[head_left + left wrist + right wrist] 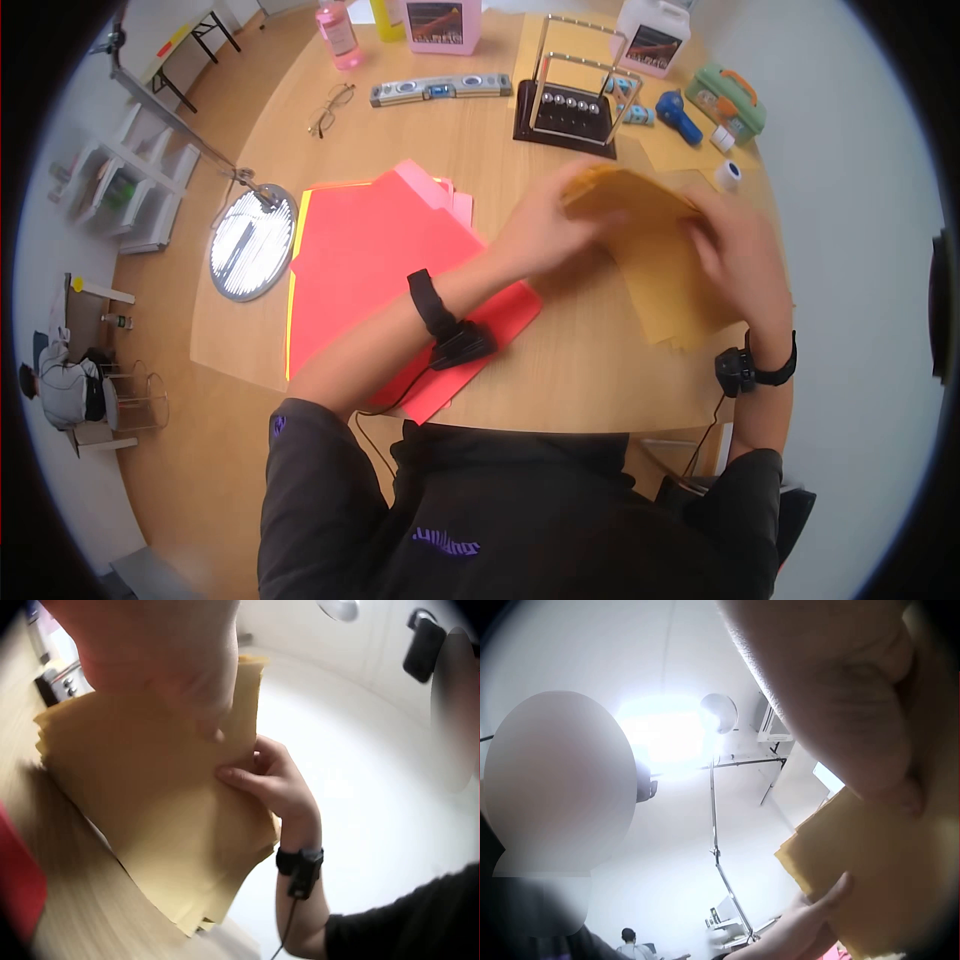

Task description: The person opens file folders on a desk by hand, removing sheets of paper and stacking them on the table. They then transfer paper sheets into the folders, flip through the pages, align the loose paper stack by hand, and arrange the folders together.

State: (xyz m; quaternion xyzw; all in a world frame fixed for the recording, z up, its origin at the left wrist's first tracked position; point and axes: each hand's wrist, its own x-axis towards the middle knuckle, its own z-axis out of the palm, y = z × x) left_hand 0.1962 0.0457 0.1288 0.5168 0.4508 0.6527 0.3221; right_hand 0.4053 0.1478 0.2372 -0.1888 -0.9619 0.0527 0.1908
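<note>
A stack of brown kraft paper (pixel 655 265) is held up over the right side of the table, tilted, with its edges slightly uneven. My left hand (pixel 545 228) grips its upper left edge, the thumb lying across the near face. On the opposite side my right hand (pixel 742 255) holds the right edge, fingers behind and thumb in front, as the left wrist view shows. To the left, a pile of red sheets (pixel 380 255) lies fanned on the table, with pink and yellow sheets peeking out beneath. My left forearm passes over that pile.
Behind the stack stands a Newton's cradle (pixel 570 110). A spirit level (pixel 440 90), glasses (pixel 331 110), a pink bottle (pixel 339 38) and jugs line the back. A green box (pixel 727 103) and blue tool (pixel 679 117) sit back right; a round lamp base (pixel 252 245) stands left.
</note>
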